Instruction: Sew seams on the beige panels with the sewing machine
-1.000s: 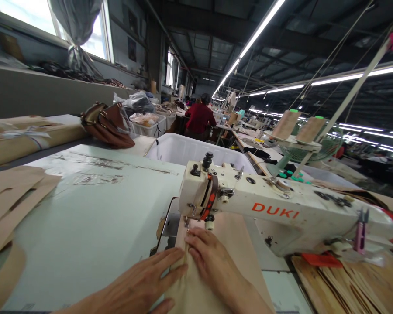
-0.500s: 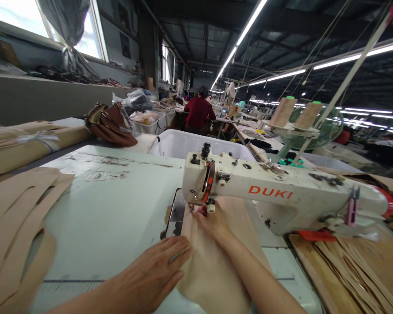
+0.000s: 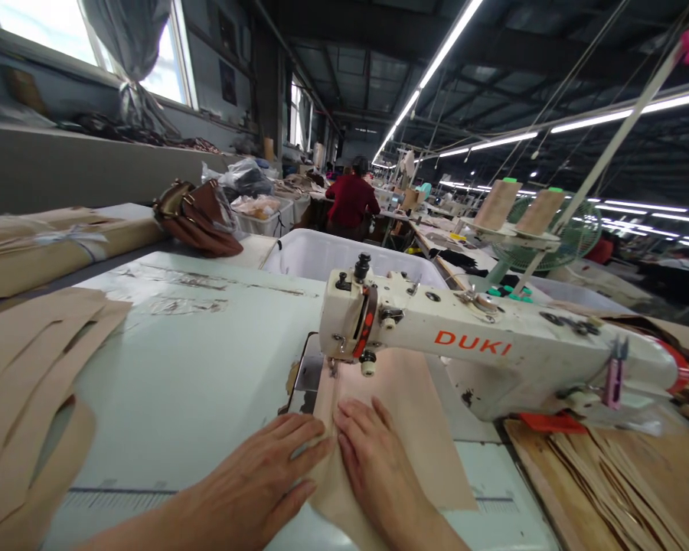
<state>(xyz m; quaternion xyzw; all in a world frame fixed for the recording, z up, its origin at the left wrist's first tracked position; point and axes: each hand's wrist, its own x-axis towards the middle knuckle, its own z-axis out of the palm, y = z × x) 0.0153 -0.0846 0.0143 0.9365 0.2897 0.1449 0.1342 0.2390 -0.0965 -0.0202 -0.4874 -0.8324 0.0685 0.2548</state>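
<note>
One left hand (image 3: 264,478), one right hand (image 3: 373,459), one tan panel (image 3: 422,428), two thread cones (image 3: 497,203) (image 3: 540,211)

A stack of cut tan panels (image 3: 28,383) lies at the left edge of the pale green counter (image 3: 177,367). Beyond it rests a long tan roll (image 3: 46,249), with brown handbags (image 3: 198,218) heaped just beside its far end. A white plastic bin (image 3: 321,264) stands behind the counter. 2 thread cones (image 3: 497,205) sit upright near a green fan (image 3: 568,237). A person in a red top (image 3: 351,203) sits further down the aisle. Loose tan strips (image 3: 620,482) pile at the right.
</note>
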